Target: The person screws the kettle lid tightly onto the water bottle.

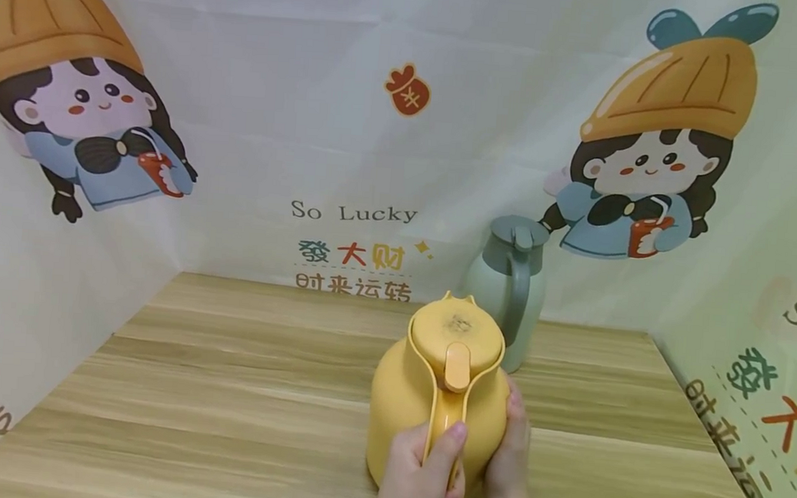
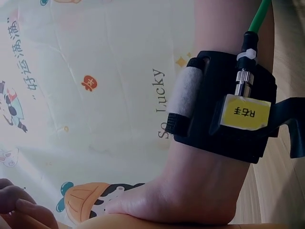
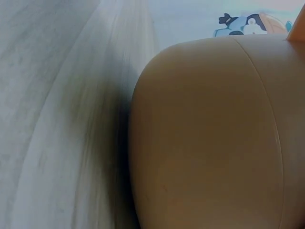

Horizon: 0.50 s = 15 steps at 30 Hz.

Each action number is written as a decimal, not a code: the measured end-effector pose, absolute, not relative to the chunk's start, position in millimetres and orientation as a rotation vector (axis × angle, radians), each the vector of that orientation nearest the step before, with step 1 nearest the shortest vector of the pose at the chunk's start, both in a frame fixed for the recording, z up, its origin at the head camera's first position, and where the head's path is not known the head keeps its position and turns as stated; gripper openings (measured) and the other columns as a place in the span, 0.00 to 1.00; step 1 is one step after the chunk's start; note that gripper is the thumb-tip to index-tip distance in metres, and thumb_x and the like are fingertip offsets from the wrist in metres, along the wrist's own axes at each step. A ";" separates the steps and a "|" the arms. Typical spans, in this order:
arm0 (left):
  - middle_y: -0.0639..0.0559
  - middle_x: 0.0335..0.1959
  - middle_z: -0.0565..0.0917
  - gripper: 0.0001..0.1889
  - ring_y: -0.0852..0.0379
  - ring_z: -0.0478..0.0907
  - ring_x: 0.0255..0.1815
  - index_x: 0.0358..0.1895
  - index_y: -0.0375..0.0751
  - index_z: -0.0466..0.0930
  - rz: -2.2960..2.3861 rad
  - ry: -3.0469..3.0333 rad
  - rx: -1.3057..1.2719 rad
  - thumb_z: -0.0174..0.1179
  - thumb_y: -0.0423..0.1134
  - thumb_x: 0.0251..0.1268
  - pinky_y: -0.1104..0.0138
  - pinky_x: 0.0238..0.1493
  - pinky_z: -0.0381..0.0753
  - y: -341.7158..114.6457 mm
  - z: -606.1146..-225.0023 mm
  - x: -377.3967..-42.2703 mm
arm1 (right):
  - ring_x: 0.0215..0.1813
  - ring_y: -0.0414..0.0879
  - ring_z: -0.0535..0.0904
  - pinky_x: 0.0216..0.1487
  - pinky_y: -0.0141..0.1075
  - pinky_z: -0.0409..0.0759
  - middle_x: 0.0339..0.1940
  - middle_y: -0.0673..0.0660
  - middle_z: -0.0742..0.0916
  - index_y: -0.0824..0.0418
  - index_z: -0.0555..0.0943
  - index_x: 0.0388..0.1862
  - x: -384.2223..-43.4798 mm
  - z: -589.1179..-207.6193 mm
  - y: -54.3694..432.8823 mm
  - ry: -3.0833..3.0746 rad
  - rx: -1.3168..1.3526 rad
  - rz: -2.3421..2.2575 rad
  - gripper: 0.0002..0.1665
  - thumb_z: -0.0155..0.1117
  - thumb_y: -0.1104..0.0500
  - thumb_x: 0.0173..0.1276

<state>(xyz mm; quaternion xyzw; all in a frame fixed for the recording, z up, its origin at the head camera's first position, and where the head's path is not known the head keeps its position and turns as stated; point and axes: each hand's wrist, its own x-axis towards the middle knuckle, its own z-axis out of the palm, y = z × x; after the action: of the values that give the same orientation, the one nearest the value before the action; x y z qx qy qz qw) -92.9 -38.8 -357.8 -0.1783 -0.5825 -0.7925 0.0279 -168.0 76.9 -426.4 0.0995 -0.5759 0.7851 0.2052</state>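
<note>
A yellow thermos jug (image 1: 395, 403) stands on the wooden table, its handle turned toward me and its spout pointing away. My left hand (image 1: 418, 466) grips the handle, thumb lying along the top of it just under the lid's lever (image 1: 457, 366). Against the jug's right side rests my right hand (image 1: 510, 461), fingers extended up along the curved body. In the left wrist view the right hand (image 2: 157, 202) lies on the jug, and the left fingers (image 2: 24, 205) appear at the corner. The jug's body (image 3: 209, 129) fills most of the right wrist view, hiding the right fingers.
Behind the yellow jug, slightly right, stands a light green thermos jug (image 1: 486, 286) with a grey-green lid and handle. Printed cloth walls (image 1: 269, 116) enclose the wooden table (image 1: 222, 391) at the back and both sides. A black camera strap (image 2: 214, 109) wraps the right wrist.
</note>
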 end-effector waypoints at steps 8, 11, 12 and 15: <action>0.33 0.04 0.56 0.27 0.65 0.57 0.05 0.13 0.26 0.59 -2.353 -1.768 -0.594 0.46 0.35 0.75 0.76 0.08 0.56 -51.0 -349.8 -105.4 | 0.55 0.46 0.74 0.55 0.33 0.71 0.58 0.53 0.79 0.63 0.71 0.63 -188.1 -410.1 66.8 -1.635 0.320 2.128 0.28 0.33 0.50 0.77; 0.35 0.04 0.56 0.26 0.63 0.57 0.06 0.14 0.27 0.59 -2.294 -1.744 -0.638 0.46 0.35 0.75 0.75 0.07 0.57 -57.1 -343.1 -116.1 | 0.56 0.47 0.72 0.56 0.34 0.69 0.59 0.54 0.77 0.63 0.70 0.65 -200.6 -402.3 62.3 -1.666 0.343 2.115 0.29 0.33 0.49 0.77; 0.35 0.04 0.56 0.26 0.63 0.57 0.06 0.14 0.28 0.59 -2.281 -1.737 -0.647 0.46 0.36 0.75 0.74 0.07 0.56 -58.9 -340.5 -120.5 | 0.57 0.47 0.72 0.57 0.34 0.69 0.60 0.53 0.77 0.62 0.69 0.66 -205.0 -399.8 60.9 -1.683 0.351 2.112 0.29 0.33 0.48 0.77; 0.41 0.04 0.57 0.26 0.62 0.57 0.05 0.14 0.28 0.60 -2.231 -1.733 -0.643 0.46 0.37 0.75 0.72 0.06 0.55 -63.8 -333.2 -135.0 | 0.58 0.47 0.70 0.58 0.38 0.67 0.62 0.53 0.75 0.59 0.67 0.68 -219.7 -392.1 57.8 -1.751 0.372 2.086 0.29 0.33 0.46 0.77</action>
<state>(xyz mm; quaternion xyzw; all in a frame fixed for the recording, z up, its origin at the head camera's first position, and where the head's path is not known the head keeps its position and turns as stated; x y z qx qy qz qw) -135.0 -63.8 -333.2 -0.2201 -0.5938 -0.7643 0.1216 -219.7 57.8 -392.1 0.1327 -0.6247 0.7443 0.1954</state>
